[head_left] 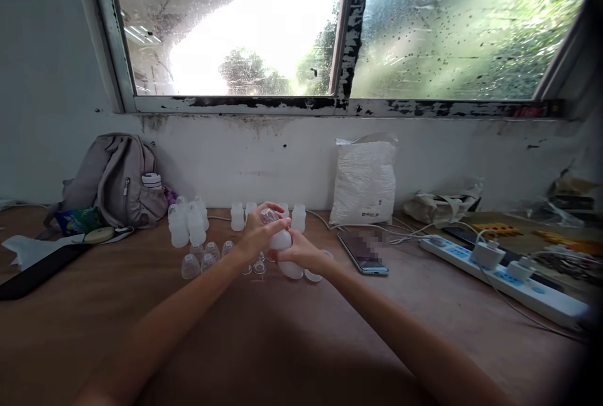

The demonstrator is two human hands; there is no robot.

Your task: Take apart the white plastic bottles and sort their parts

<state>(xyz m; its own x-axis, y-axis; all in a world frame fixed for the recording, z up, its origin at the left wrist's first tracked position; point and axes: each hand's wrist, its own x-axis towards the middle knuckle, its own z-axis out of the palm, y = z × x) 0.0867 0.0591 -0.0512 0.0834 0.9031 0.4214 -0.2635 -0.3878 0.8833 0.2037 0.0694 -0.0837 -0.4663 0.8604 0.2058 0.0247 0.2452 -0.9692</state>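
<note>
Both hands are closed around one frosted white baby bottle, held tilted over the middle of the table. My left hand grips its upper end, where a clear dome-shaped cap shows between the fingers. My right hand wraps the bottle's body from the right side. Beneath my left wrist stand several clear caps and a clear nipple-shaped piece. By my right wrist lie whitish round pieces, partly covered. Behind the hands stand several frosted bottles; my fingers hide some of them.
More frosted bottles are grouped at the left. A grey backpack leans on the wall. A white plastic bag, a phone and a power strip with cables lie to the right. A black strap-like object is far left.
</note>
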